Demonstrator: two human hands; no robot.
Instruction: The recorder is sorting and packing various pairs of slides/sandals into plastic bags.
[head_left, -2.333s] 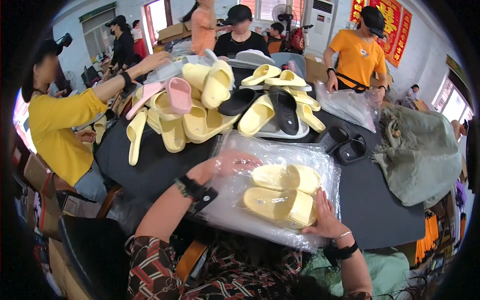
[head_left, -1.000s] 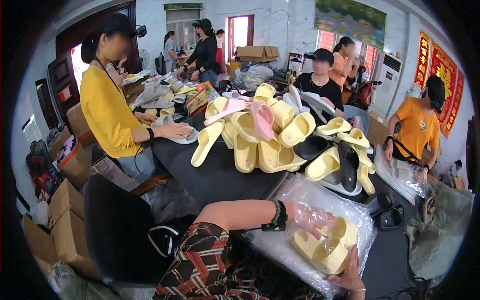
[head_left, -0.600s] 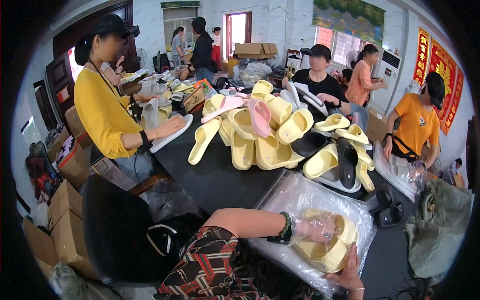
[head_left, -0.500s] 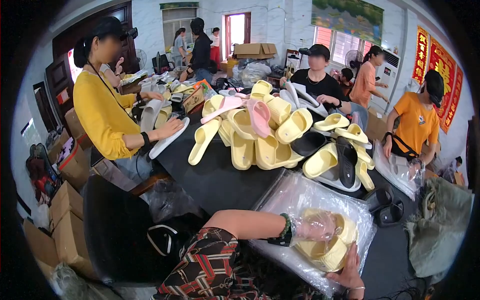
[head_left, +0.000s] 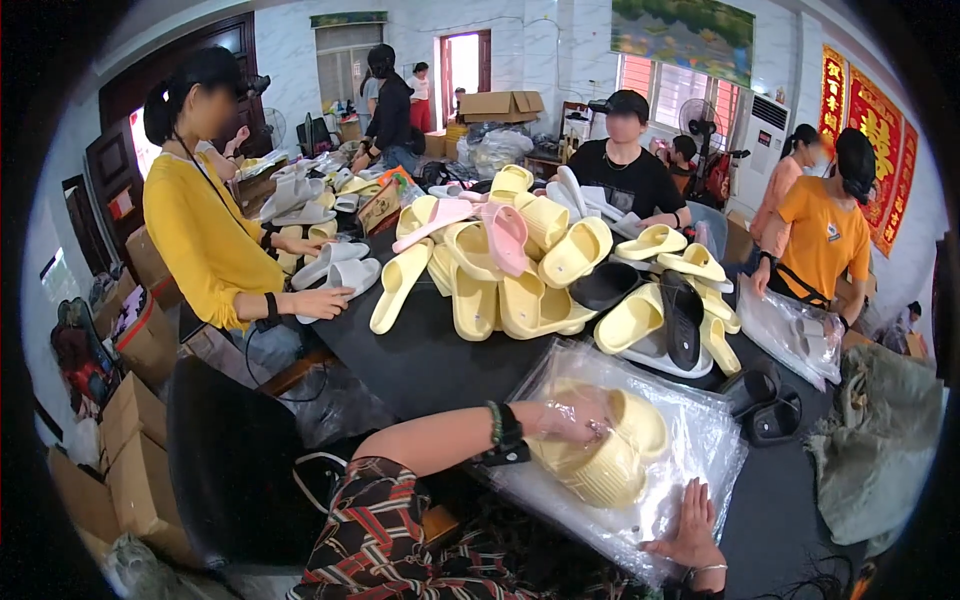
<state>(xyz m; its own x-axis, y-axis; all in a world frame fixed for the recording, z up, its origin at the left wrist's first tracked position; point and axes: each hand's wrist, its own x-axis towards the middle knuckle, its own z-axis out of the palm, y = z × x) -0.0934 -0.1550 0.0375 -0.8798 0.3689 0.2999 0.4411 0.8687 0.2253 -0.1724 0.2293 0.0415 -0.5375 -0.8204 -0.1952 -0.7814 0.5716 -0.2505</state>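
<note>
I'd pin the clear plastic bags (head_left: 692, 435) with that spread right hand (head_left: 692, 532); whether the left hand (head_left: 580, 414) grips the yellow slide sandals (head_left: 603, 478), I can't tell

Left arm stretched across the front, right hand spread flat at the lower right.
The left forearm (head_left: 425, 443) leaves a patterned sleeve (head_left: 365, 530) and runs rightward, slightly away from the body, nearly level; its wrist carries a green bead bracelet (head_left: 496, 424) and a black strap (head_left: 512, 435). The left hand (head_left: 582, 415) reaches farther forward than the right, back upward, its fingers angled down and too obscured to read their grip. The right hand (head_left: 692, 530) lies palm down, fingers (head_left: 690, 508) straight and pointing away, thumb held out to the left, a silvery bracelet (head_left: 712, 567) at the wrist.
</note>
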